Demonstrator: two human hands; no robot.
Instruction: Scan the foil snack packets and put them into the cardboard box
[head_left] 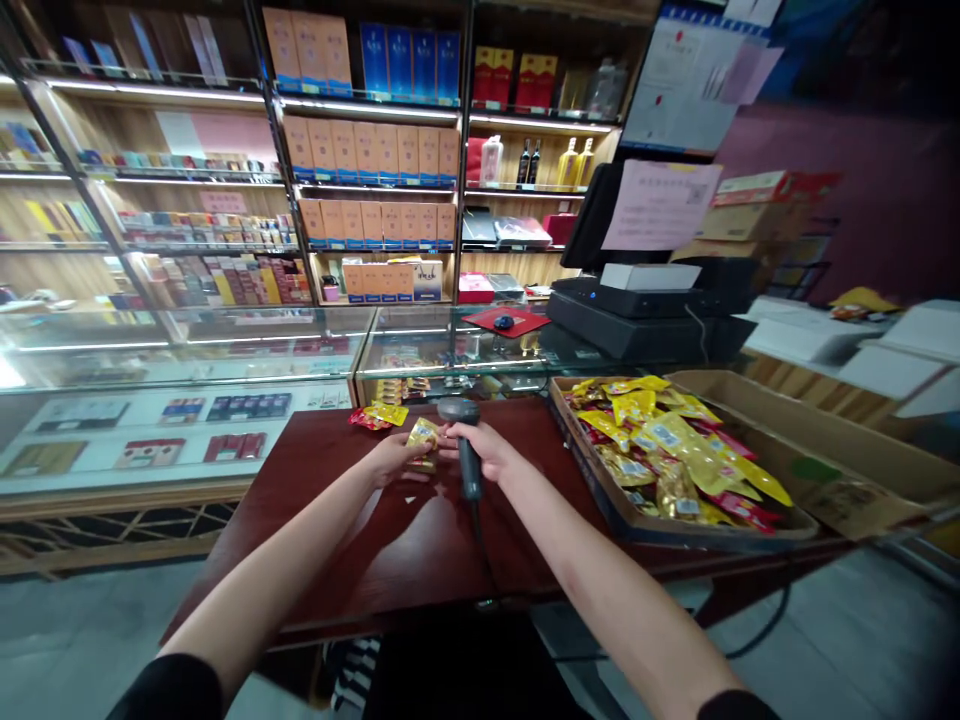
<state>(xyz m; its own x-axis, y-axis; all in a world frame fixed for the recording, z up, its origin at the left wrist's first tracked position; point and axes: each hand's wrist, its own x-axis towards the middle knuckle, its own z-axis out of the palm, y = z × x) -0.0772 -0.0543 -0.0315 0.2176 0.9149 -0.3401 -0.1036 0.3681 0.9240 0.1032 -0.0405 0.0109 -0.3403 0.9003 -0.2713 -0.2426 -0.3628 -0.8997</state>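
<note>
The left grip (390,460) pinches a small yellow packet (424,434) above the middle of the desk (300,530). The right grip (489,452) is wrapped round the upper handle of a dark handheld scanner (469,465), its fingertips close to the packet (I cannot tell whether they touch it). The packet looks light, soft and slick, so it should crumple easily; an edge pinch, keeping the printed face flat, would suit it. The scanner seems stiff and somewhat heavier, best held by its handle, with slack in the cord (478,530). Farther out, red and yellow packets (381,414) lie near the desk's far edge; more glossy packets (675,440), probably slippery, fill a cardboard box (576,437) to the right.
</note>
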